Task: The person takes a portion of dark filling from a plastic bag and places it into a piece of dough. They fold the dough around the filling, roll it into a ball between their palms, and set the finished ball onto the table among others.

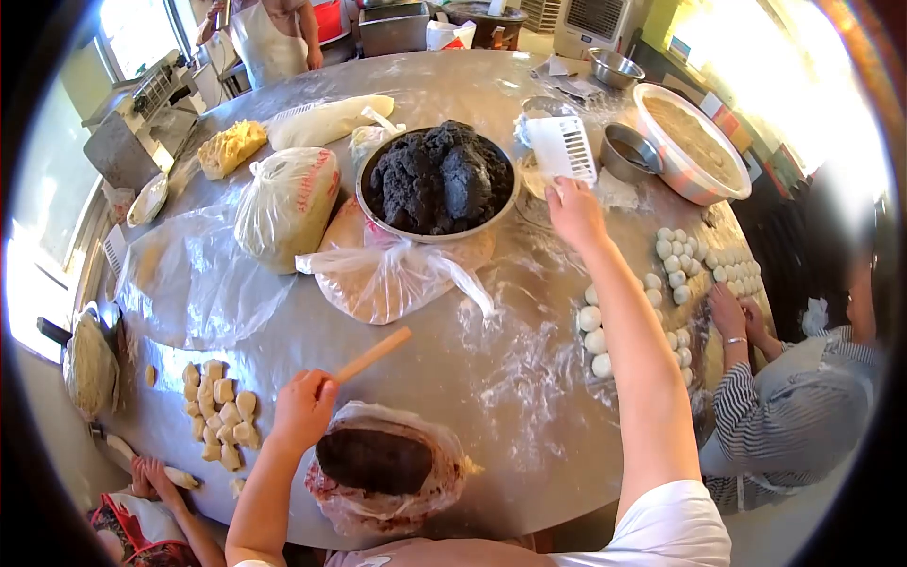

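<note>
My left hand is closed around one end of a short wooden stick, above the metal table. Just right of it lies an opened plastic bag with a dark brown block inside. My right hand reaches far forward, its fingers at the lower edge of a white slotted plastic scraper. Between my hands and farther back is a metal bowl heaped with black paste. Small cut dough pieces lie to the left, and round white dough balls sit beside my right forearm.
Bagged dough and a tied plastic bag lie near the bowl. A large tub of flour-like powder and a steel bowl stand back right. Co-workers' hands are at the right edge, others at lower left.
</note>
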